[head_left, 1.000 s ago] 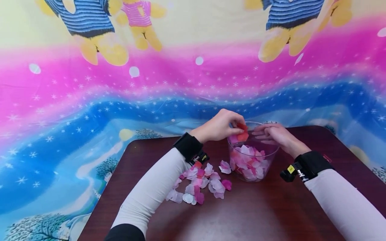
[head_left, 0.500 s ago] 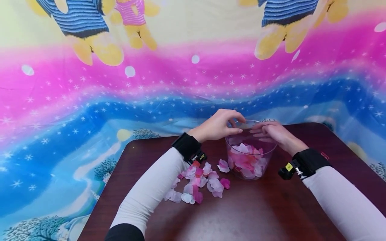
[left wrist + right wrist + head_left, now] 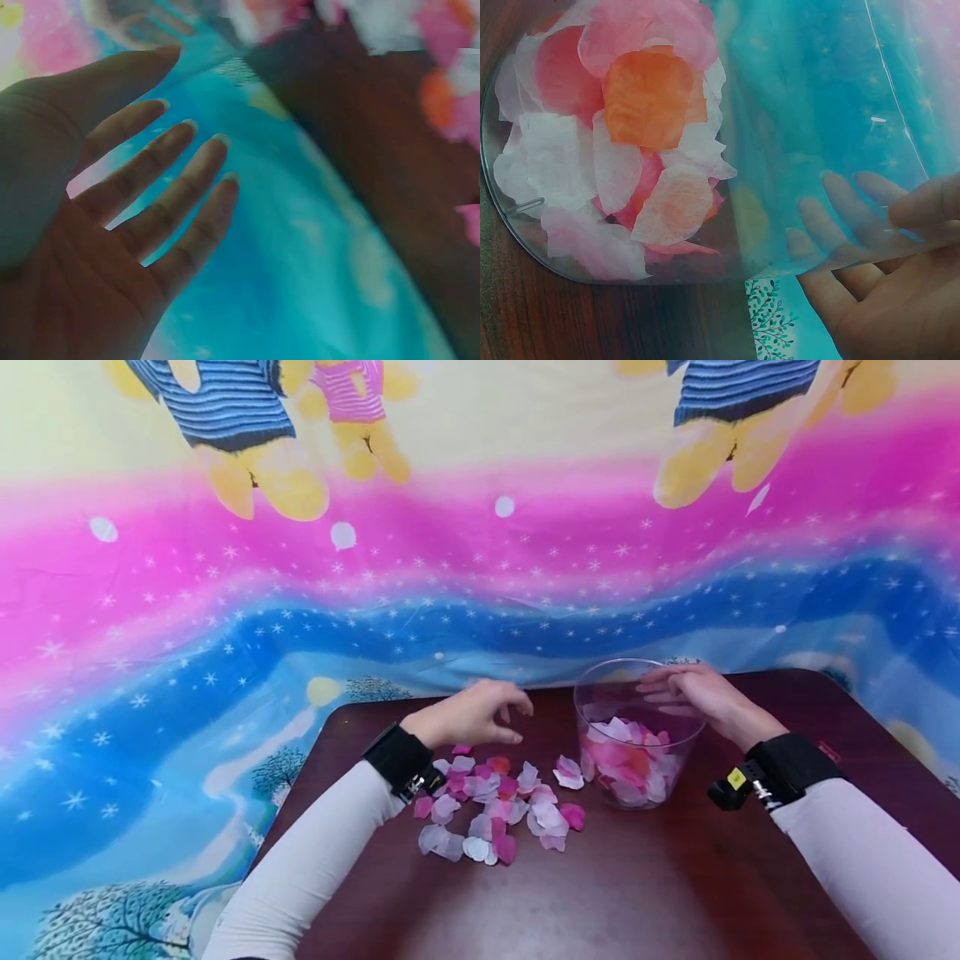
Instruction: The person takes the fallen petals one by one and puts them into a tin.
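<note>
A clear plastic container [image 3: 587,713] stands upright on the table, partly filled with fabric flower petals [image 3: 626,752] in pink, white and orange. My right hand [image 3: 708,697] holds it at the right rim. In the right wrist view the fingers [image 3: 836,214] show through the clear wall, with the thumb over the edge. My left hand [image 3: 474,714] is left of the container, above a scattered pile of petals [image 3: 487,806]. Its fingers are spread and relaxed in the left wrist view, with nothing in the palm [image 3: 82,277].
A dark wood table [image 3: 600,893] carries everything. One pale petal cluster [image 3: 568,772] lies close to the container's left side. Behind the table hangs a printed cloth [image 3: 450,552] with bears and snowflakes.
My left hand held red and pink petals at the container's rim, let them go inside, then moved left and down over the pile. My right hand has stayed at the rim.
</note>
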Motion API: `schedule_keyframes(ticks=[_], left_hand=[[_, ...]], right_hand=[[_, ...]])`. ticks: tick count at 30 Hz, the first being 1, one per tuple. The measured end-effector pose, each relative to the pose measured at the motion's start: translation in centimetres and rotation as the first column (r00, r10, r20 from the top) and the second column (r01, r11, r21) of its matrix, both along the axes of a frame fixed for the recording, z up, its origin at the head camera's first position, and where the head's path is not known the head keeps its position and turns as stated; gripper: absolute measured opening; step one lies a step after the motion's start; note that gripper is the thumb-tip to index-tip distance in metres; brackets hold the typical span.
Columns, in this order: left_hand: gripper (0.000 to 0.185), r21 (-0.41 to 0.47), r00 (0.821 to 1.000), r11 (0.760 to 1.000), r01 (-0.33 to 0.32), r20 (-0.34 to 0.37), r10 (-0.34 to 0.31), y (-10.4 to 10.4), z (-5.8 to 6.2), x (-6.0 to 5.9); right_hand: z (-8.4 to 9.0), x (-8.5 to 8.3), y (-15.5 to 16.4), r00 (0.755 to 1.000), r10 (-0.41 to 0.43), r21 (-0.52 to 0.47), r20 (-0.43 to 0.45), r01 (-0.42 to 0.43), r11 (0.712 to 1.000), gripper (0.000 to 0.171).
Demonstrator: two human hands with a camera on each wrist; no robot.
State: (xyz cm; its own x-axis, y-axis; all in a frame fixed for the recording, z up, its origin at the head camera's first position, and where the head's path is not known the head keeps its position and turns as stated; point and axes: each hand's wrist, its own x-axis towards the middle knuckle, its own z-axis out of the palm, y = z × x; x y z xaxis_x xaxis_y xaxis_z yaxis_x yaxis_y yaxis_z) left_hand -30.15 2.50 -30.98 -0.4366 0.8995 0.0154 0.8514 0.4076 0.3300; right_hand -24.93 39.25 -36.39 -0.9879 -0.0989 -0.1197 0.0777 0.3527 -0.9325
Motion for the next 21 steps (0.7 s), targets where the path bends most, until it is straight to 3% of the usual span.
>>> schedule_keyframes(ticks=[5,11,15,21], left_hand=[[0.048,-0.107,0.998,0.993,-0.054,0.025,0.057,-1.5,-3.4,1.1],[0.061,-0.227,0.994,0.969,-0.097,0.029,0.106,-1.3,-7.1,2.2],[0.068,-0.26,0.991,0.957,-0.125,0.011,0.132,-0.6,-8.4,2.4],[0.065,-0.265,0.985,0.949,-0.168,0.001,0.175,0.4,-9.3,2.5]], right_hand=[[0.1,0.1,0.0,1.0,-0.007,0.005,0.004,0.007,1.0,0.057],[0.1,0.1,-0.2,1.0,-0.01,0.008,0.008,0.01,1.0,0.056],[0.1,0.1,-0.3,1.0,-0.017,0.007,0.018,0.017,1.0,0.056],[0.1,0.1,-0.2,1.0,-0.012,-0.012,0.013,0.013,1.0,0.056]])
